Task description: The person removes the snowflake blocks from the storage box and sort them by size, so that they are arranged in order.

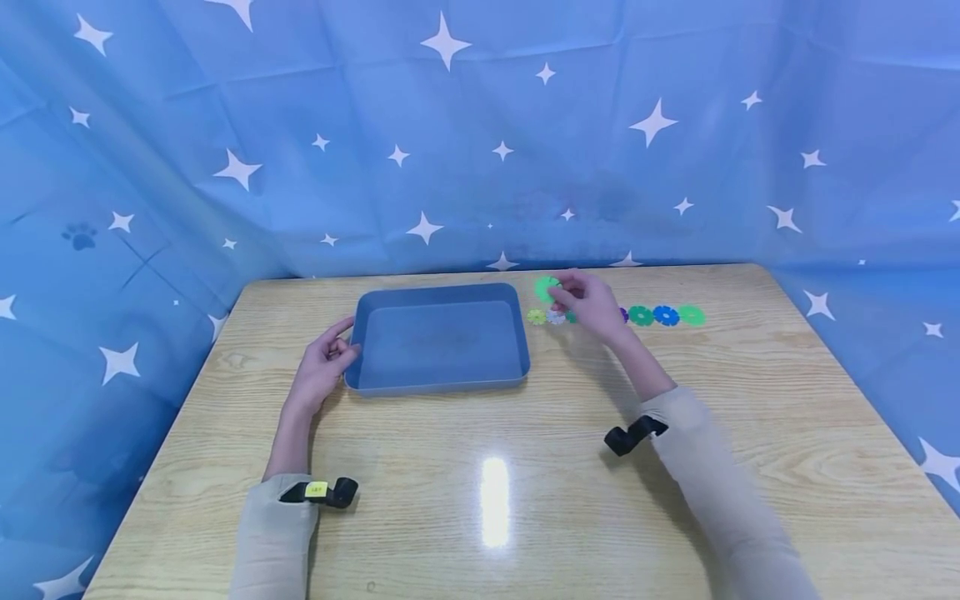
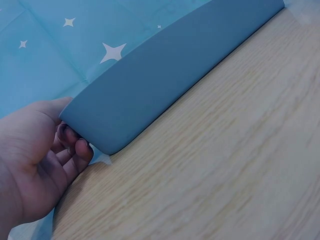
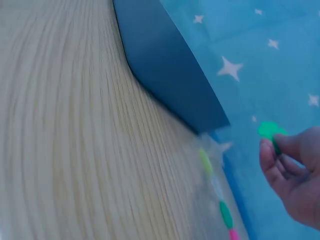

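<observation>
A shallow blue tray (image 1: 435,388) lies on the table, its left end beside my left hand (image 1: 321,367). That hand holds the tray's left rim, the thumb at the edge and the other fingers bent outside the wall, as the left wrist view also shows. Past the tray's right end, my right hand (image 1: 592,307) pinches a bright green notched plastic disc (image 1: 546,288) between thumb and fingertips, raised off the table. Below it runs a row of notched discs, among them a yellow-green disc (image 1: 536,317), a blue disc (image 1: 666,316) and a light green disc (image 1: 692,315). My right hand covers the row's middle.
The wooden table (image 1: 420,492) ends at the back against a blue curtain (image 1: 480,167) with white stars. Wrist cameras are strapped over both sleeves, including a black one (image 1: 633,435) on the right. A bright reflection shows on the tabletop near the front.
</observation>
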Available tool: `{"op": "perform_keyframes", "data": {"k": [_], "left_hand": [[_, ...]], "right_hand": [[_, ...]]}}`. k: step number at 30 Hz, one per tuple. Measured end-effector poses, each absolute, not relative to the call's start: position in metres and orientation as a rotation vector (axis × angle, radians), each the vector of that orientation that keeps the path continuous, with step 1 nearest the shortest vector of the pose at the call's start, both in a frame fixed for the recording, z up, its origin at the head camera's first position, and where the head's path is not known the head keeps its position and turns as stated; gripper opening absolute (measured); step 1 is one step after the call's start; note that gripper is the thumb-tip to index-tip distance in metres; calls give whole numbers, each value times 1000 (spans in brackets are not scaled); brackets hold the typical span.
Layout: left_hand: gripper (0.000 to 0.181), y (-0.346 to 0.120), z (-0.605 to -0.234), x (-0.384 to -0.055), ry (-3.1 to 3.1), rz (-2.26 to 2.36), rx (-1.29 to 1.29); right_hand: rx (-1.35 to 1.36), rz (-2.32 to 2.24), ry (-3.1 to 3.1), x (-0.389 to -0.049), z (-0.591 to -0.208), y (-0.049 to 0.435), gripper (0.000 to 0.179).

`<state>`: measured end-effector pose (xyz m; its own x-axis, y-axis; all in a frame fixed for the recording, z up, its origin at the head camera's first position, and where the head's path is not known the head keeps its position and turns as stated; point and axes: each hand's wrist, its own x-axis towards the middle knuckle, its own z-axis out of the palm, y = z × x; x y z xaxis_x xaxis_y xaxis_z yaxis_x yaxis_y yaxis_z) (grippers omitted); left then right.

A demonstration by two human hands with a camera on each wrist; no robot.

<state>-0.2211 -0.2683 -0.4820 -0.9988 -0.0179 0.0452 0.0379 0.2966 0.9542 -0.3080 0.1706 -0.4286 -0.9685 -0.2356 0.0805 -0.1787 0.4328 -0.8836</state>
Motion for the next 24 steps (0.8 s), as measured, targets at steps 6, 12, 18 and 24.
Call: {"op": "perform_keyframes", "data": {"k": [6,12,18,24], "left_hand": [[56,-269,-483,-221,-2488,-1841,-25],[56,-269,-483,-221,-2486,-1840,-44],[57,-267,-475,-218,-2482,-1861,-56],[57,-268,-482,-221,-2487,-1846,-36]], "right_hand": [[-270,-1647,2610,-306,-431,211,48],[-207,-1549,2723,-301,-437,252,53],[-144,-1526,2762,-293,-440,288,51],[-79,-1496,2827,-289,-444,326,49]]}}
